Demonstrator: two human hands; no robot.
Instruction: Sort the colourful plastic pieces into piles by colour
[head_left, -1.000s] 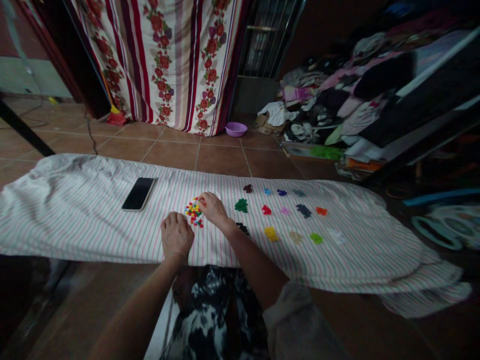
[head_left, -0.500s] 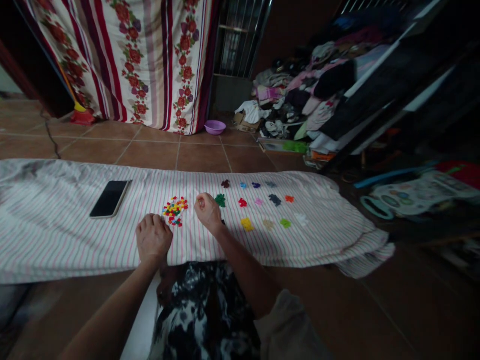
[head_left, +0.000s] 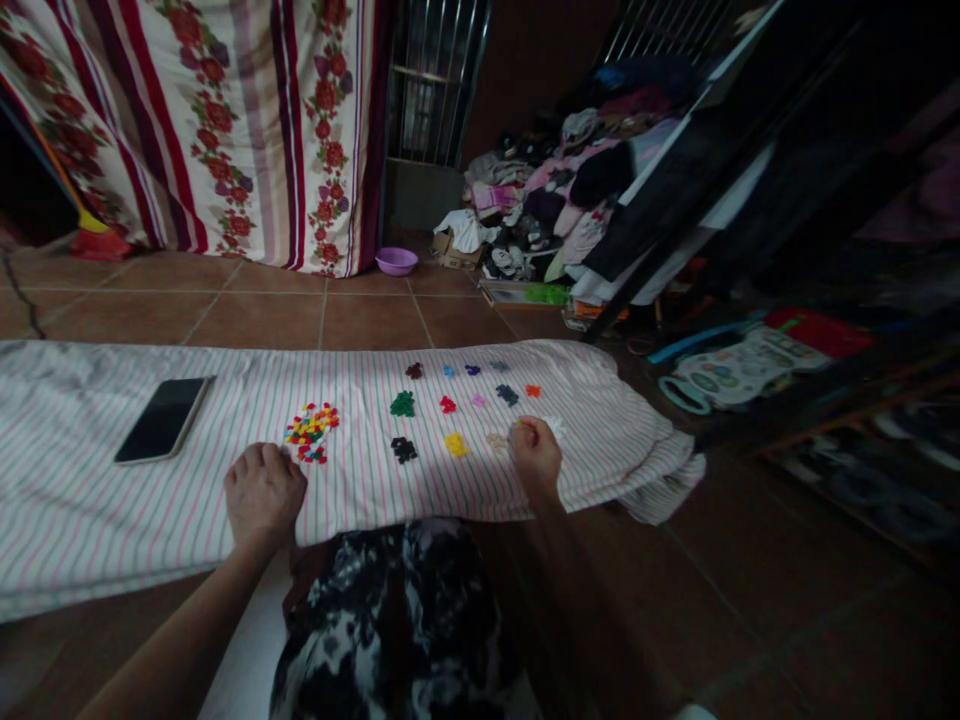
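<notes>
My left hand (head_left: 264,490) rests on the striped cloth with its fingers curled in, close to a mixed pile of small coloured pieces (head_left: 311,430). Nothing shows in it. To the right, my right hand (head_left: 537,450) is closed in a pinch above the cloth. A speck of yellow-green shows at its fingertips, but whether it is held cannot be made out. Around this hand lie a beige pile (head_left: 496,441), a white pile (head_left: 556,426) and an orange pile (head_left: 533,391). Further left are yellow pieces (head_left: 455,445), black pieces (head_left: 403,450) and green pieces (head_left: 403,404).
A phone (head_left: 163,420) lies left on the striped cloth (head_left: 202,500). Red (head_left: 448,404), pink (head_left: 478,400), dark grey (head_left: 508,395) and brown pieces (head_left: 415,371) sit in separate small piles. On the floor beyond are a purple basin (head_left: 396,261) and heaped clothes (head_left: 555,190).
My right hand has moved right, from beside the mixed pile and the green pieces to the beige and white piles. The black pieces are uncovered. The view has turned rightward; my left hand stays near the mixed pile.
</notes>
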